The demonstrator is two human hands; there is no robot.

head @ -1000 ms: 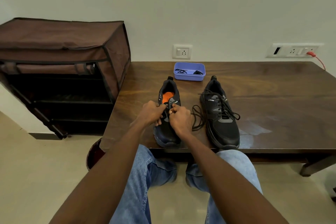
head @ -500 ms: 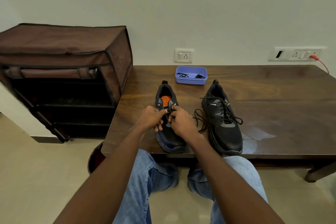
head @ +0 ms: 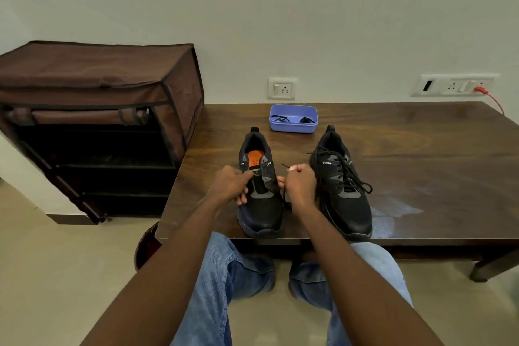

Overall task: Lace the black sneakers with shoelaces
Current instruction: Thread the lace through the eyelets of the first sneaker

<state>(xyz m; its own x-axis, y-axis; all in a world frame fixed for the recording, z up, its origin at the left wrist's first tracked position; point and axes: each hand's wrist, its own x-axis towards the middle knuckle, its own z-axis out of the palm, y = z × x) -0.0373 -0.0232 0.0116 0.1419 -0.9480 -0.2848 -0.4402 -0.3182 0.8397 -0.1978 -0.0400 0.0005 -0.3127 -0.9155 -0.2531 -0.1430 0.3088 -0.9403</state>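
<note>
Two black sneakers stand side by side on a dark wooden table (head: 421,149), toes toward me. The left sneaker (head: 261,205) has an orange insole and open eyelets. The right sneaker (head: 344,191) is laced with a black lace. My left hand (head: 231,185) pinches the left sneaker's left eyelet flap. My right hand (head: 299,185) grips a black shoelace (head: 286,166) beside the shoe's right flank; the lace's tip sticks out above my fist and the rest hangs below it.
A purple tray (head: 293,122) with black laces sits behind the shoes near the wall. A brown fabric shoe rack (head: 98,121) stands left of the table. Wall sockets (head: 281,88) and a red cable (head: 491,98) are at the back. My knees are under the table's front edge.
My hands have drawn apart: the right hand has pulled the lace out to the right of the left sneaker, while the left hand stays on the flap.
</note>
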